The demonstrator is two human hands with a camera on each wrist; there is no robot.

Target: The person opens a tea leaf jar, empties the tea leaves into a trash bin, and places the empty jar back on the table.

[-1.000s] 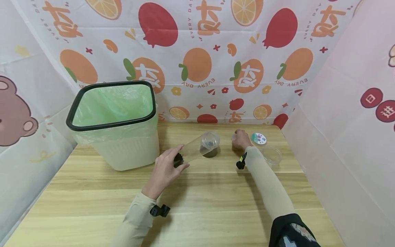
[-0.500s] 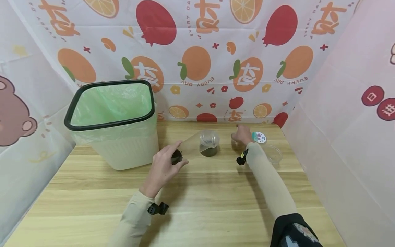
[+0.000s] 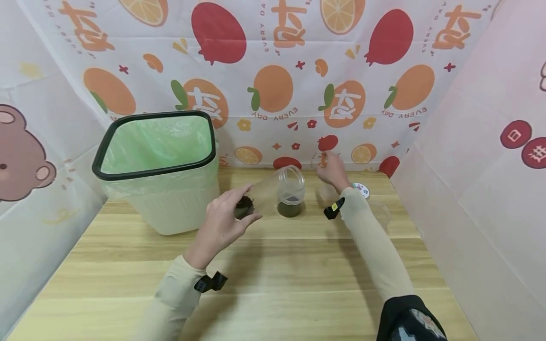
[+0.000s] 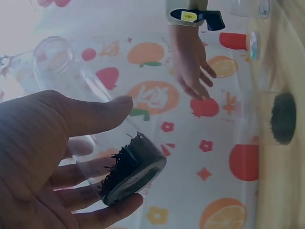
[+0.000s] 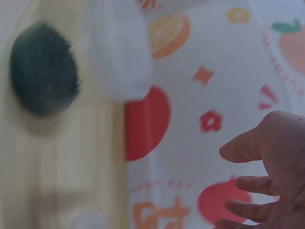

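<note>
My left hand (image 3: 222,222) grips a clear plastic jar (image 4: 86,86) round its base, thumb on one side and fingers on the other. The jar is tilted, its round mouth raised away from the palm, and dark shreds like tea leaves (image 4: 126,160) lie at its bottom. A second clear jar stands on the table beyond it, with dark shreds (image 3: 289,209) at its bottom; the held jar overlaps it in the head view. My right hand (image 3: 332,170) is raised near the back wall with loose fingers, holding nothing. Below it sits a small clear piece (image 3: 327,192), partly hidden.
A bin (image 3: 187,203) with a black rim and green liner stands at the left back. Right of my right hand lie a round printed lid (image 3: 361,190) and a clear round container (image 3: 384,210), partly behind the sleeve. Printed cloth walls border the wooden table (image 3: 298,284).
My right hand has risen from the table, away from the small clear piece. My left hand has shifted slightly left and up, and the held jar's mouth is higher.
</note>
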